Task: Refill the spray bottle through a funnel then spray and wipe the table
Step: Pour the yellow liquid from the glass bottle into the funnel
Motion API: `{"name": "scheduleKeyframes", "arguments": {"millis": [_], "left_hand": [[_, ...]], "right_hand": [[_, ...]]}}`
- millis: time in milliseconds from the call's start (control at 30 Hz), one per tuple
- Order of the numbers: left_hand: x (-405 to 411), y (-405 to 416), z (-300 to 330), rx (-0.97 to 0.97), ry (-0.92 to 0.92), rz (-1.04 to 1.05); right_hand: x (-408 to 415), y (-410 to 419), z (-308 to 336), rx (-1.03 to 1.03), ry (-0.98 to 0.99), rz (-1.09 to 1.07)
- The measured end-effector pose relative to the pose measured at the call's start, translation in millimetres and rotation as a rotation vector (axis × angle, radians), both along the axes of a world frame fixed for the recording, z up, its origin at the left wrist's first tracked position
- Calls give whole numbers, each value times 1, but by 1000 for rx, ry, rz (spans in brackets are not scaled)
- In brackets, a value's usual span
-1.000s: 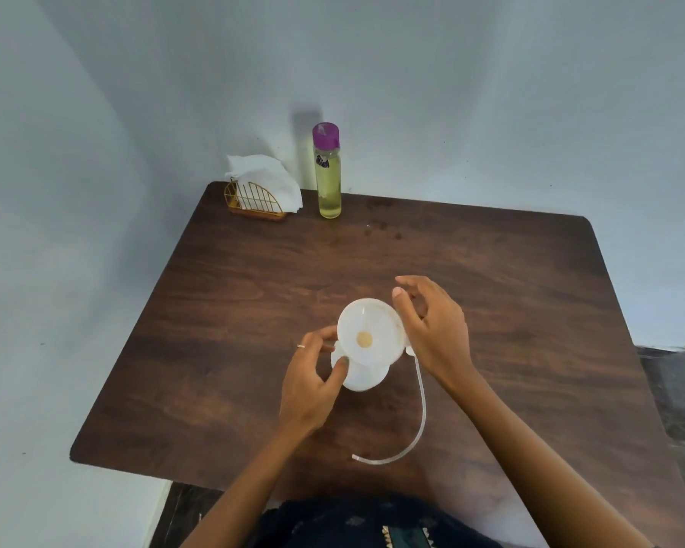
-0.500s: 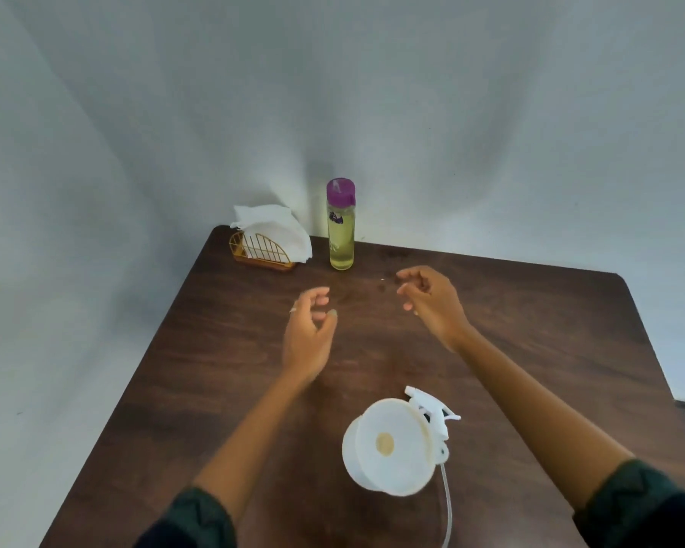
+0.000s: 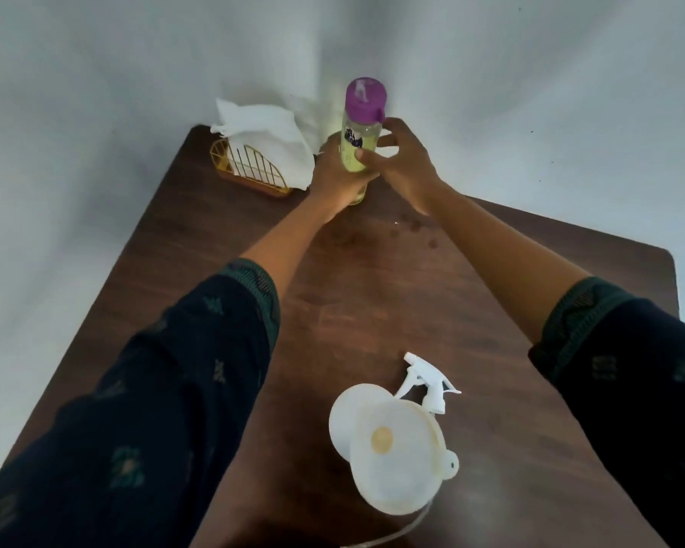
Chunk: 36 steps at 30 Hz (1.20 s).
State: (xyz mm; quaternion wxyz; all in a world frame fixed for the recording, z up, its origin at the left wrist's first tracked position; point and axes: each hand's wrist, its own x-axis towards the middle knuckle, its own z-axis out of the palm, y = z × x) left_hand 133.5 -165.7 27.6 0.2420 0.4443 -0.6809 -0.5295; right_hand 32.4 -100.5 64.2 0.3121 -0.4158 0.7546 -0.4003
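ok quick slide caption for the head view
Both hands, left and right, grip the purple-capped refill bottle while the funnel waits in the spray bottle.

single head-worn view, wide-angle, looking forward and down over the table (image 3: 491, 294) toward its far corner by the wall (image 3: 491, 92).

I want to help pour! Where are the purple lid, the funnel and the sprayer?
purple lid (image 3: 364, 97), head view, on its top face.
funnel (image 3: 396, 456), head view, on the inside of its wide bowl.
sprayer (image 3: 426, 383), head view, on its white trigger head.
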Motion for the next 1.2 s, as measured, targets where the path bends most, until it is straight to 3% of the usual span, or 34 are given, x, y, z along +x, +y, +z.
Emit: {"name": "scheduleKeyframes", "arguments": {"millis": [133,367,633,767,867,1067,1200], "left_hand": [[-11,-1,2,-86,-133,65],[8,41,24,-200,-139,67],[45,99,87,-328,-135,5],[60,125,123,-428,-119,-38],[70,142,146,-503,-100,-56],[91,171,179,-586,-49,-111],[103,182,192,-506,60,-190]], "right_hand": [[10,-3,2,-51,-65,-67],[16,40,27,11,-64,-3],[23,105,122,124,8,160],[33,130,182,-82,95,17],[49,142,223,-166,264,12],[84,167,276,30,929,124],[89,179,296,5,869,359]]}}
